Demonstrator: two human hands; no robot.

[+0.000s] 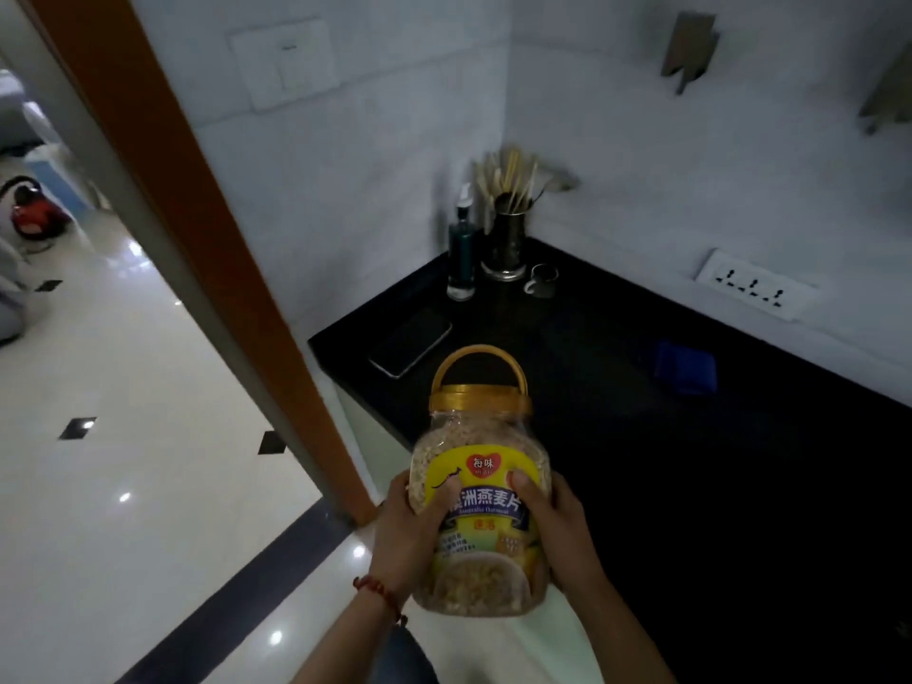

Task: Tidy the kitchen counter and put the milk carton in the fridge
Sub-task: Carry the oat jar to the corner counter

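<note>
Fingers of both hands clamp the oatmeal jar [481,491] from either side. I see my left hand [404,530] wrapped round its left wall, thumb across the yellow label; right hand [557,530] cups the right wall, thumb [522,483] pressed flat on the label front. Other fingers go behind the jar, can't tell their spread. Jar is upright, slightly tilted, held in the air at the near-left corner of the counter, gold lid and loop handle on top, oats visible through the clear plastic.

Largest down: black counter [641,436] fills the right and far side, white tiled walls behind it. Orange door frame [197,229] runs diagonally on the left, glossy white floor beyond it. Wall socket strip [757,291] far right. Phone [410,342] lies flat near the counter's left edge, just beyond the jar handle. Blue cloth [686,367] right of the jar, well apart. Far corner: utensil holder [508,239] with chopsticks, pump bottle [461,249] just left of it, small cup [543,278] just right. Red bead bracelet [380,592] on left wrist. No milk carton seen by me.
</note>
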